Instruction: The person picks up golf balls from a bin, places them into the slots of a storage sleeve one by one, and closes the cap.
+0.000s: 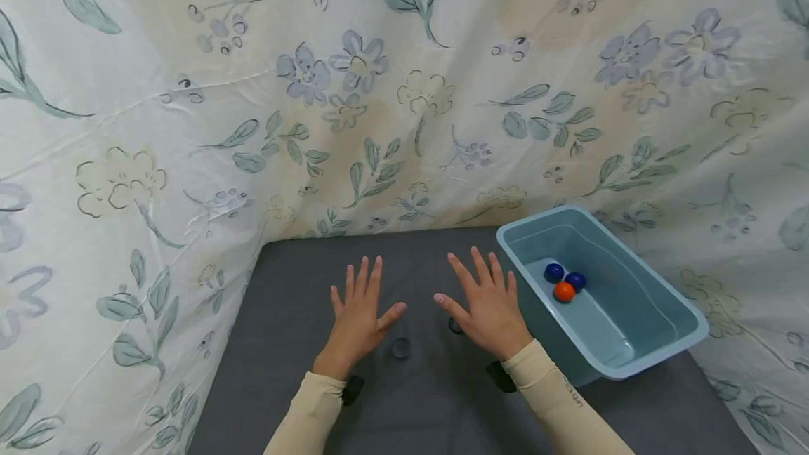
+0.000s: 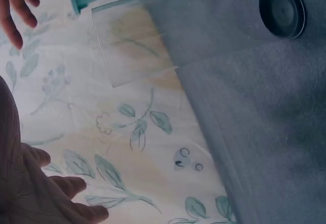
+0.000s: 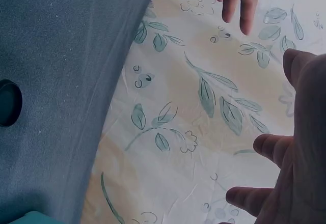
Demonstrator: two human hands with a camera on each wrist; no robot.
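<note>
My left hand (image 1: 359, 319) is held out over the dark table, fingers spread, with nothing in it. To its right my right hand (image 1: 488, 306) has the same spread pose, also holding nothing. Between them a black round lid (image 1: 456, 326) lies partly behind the right hand; the right wrist view shows this lid (image 3: 8, 103) more fully. Close by the left thumb is a clear, see-through tube (image 2: 133, 46) with a black round base (image 2: 282, 11). From above, only a faint dark disc (image 1: 401, 348) marks it.
A blue-grey plastic bin (image 1: 657, 286) stands right of the right hand. Inside it lie two dark blue balls (image 1: 553, 272) and an orange ball (image 1: 564, 292). A floral cloth (image 1: 354, 160) hangs behind the dark-covered table (image 1: 278, 343).
</note>
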